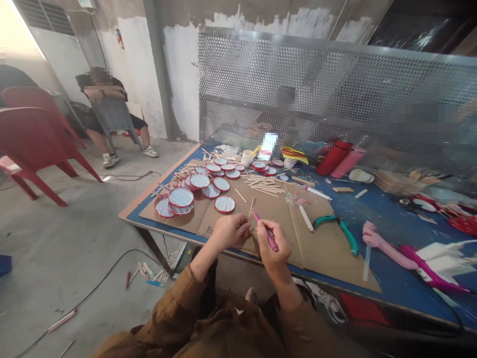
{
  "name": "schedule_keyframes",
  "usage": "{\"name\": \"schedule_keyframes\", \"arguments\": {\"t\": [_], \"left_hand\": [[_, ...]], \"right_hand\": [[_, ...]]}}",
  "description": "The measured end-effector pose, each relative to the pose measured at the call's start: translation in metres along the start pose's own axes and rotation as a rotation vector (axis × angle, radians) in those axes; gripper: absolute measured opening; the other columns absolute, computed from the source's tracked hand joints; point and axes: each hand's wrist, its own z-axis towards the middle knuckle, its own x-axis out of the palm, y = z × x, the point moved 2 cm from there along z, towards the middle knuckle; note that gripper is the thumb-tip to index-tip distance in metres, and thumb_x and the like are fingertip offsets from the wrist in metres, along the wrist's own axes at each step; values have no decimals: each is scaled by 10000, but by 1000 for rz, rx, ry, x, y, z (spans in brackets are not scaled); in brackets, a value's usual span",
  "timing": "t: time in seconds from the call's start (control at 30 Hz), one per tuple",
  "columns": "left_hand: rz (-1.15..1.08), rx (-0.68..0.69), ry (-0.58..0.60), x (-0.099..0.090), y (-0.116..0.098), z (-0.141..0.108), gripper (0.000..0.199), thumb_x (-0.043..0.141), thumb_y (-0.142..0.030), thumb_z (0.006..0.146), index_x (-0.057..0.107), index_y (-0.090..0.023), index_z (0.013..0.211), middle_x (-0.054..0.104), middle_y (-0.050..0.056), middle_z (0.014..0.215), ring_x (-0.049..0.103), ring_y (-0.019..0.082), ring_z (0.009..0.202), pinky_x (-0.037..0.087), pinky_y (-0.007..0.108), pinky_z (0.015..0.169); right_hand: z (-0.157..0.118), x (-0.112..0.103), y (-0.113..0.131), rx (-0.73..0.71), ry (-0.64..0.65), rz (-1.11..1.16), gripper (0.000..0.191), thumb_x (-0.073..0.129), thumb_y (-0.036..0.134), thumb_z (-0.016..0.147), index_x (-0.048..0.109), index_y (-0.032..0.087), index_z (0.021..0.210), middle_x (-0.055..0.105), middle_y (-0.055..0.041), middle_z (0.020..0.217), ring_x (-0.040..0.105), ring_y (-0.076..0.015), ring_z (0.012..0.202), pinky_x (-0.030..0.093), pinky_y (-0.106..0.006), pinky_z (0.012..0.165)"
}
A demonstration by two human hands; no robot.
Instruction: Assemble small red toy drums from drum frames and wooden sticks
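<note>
My left hand is closed around a thin wooden stick, which points up from its fingertips. My right hand grips a purple pen-like tool; its tip is at or close to the stick, and I cannot tell if they touch. Both hands are over the front edge of a brown cardboard sheet. Beyond them lie several round, pale discs with red rims, some overlapping and some on sticks. A pile of flat wooden sticks lies at the middle, with small coloured rubber-band-like loops beside it.
Right of the hands lie teal-handled pliers, a white tube and a pink tool. Red and pink bottles, a cup and a lit phone stand at the back, before a perforated metal panel. A person sits at far left.
</note>
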Motion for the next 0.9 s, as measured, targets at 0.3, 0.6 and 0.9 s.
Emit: {"name": "schedule_keyframes", "arguments": {"t": [0.3, 0.6, 0.9], "left_hand": [[-67, -7, 4, 1, 1, 1, 189, 477, -278, 852, 595, -197, 729, 703, -3, 772, 585, 115, 690, 344, 192, 611], [-89, 16, -8, 3, 2, 2, 214, 462, -271, 850, 566, -194, 679, 697, -11, 736, 568, 110, 647, 328, 198, 581], [-33, 20, -7, 1, 2, 2, 248, 461, -308, 869, 596, -191, 697, 653, -9, 688, 524, 111, 620, 306, 205, 580]], "right_hand": [[-4, 0, -7, 90, -83, -8, 132, 563, 268, 870, 638, 168, 829, 688, -38, 681, 648, -133, 589, 508, -226, 584], [-2, 0, -4, 49, -58, 0, 110, 561, 255, 873, 635, 180, 841, 696, -43, 718, 666, -148, 629, 528, -249, 623], [2, 1, 2, -30, -14, -5, 83, 566, 211, 870, 637, 186, 904, 689, -39, 772, 656, -138, 691, 523, -244, 676]]}}
